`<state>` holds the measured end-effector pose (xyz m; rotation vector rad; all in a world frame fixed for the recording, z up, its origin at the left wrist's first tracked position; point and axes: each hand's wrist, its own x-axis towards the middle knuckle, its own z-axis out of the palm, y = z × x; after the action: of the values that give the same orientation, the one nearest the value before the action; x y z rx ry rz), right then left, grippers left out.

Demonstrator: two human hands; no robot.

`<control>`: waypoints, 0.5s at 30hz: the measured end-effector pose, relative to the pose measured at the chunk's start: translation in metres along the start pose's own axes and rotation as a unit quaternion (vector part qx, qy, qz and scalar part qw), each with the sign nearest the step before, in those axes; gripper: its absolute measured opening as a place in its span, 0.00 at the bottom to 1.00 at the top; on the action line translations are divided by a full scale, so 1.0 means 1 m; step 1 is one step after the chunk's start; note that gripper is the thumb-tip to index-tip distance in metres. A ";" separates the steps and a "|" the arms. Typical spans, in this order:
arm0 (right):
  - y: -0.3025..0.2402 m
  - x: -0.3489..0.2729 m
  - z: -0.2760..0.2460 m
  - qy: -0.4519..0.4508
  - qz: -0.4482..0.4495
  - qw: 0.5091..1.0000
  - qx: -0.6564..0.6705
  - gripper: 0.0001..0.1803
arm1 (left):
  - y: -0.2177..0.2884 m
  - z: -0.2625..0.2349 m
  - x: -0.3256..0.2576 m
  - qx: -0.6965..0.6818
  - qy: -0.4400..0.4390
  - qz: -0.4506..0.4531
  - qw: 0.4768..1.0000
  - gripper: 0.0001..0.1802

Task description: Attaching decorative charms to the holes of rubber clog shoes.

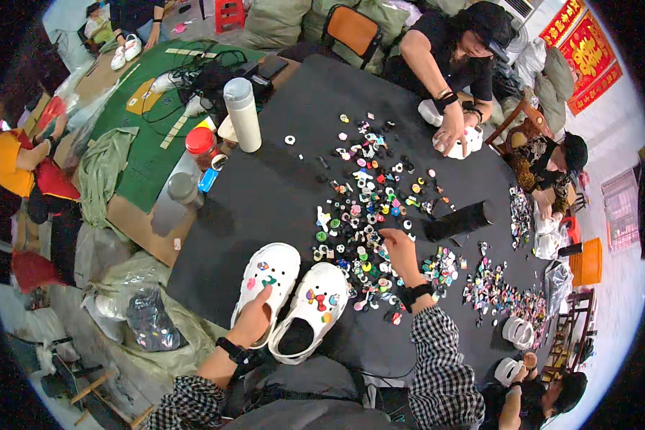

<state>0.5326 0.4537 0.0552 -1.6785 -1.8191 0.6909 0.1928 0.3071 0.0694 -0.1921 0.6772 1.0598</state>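
Two white clogs (276, 259) with colourful shoe charms on their uppers rest side by side at the table's near edge, toes pointing away from me. My left hand (251, 319) grips the left clog, thumb on top near a green charm and the other fingers hidden in the shoe opening. Just right of the second clog (324, 288), my right hand (401, 255) reaches into a wide scatter of small shoe charms (369, 208). Its fingertips are pinched together at the pile, and what they hold is too small to make out.
A pale tumbler (243, 115), a red-lidded jar (201, 143) and a grey-lidded jar (184, 190) stand left. A black cylinder (459, 220) lies beyond my right hand. More charms (505, 290) spread right. Across the table a co-worker handles a white clog (460, 143); others sit along the right.
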 end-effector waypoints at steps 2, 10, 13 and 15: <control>0.000 0.004 0.005 0.002 0.001 1.000 -0.004 0.14 | 0.000 0.004 0.000 0.115 0.009 0.048 0.992 0.19; 0.001 0.009 0.021 -0.010 -0.058 0.993 -0.100 0.15 | -0.007 -0.050 0.014 0.383 0.023 0.140 0.913 0.18; 0.001 0.006 0.012 -0.014 0.022 1.000 0.003 0.14 | -0.005 -0.005 0.002 0.143 0.041 0.070 0.986 0.18; -0.001 0.006 0.005 -0.011 0.042 0.999 0.022 0.14 | -0.002 -0.003 -0.001 0.175 0.061 0.066 0.981 0.19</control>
<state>0.5279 0.4600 0.0532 -1.7320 -1.7446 0.7823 0.1933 0.3040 0.0675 0.0948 0.9855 1.0426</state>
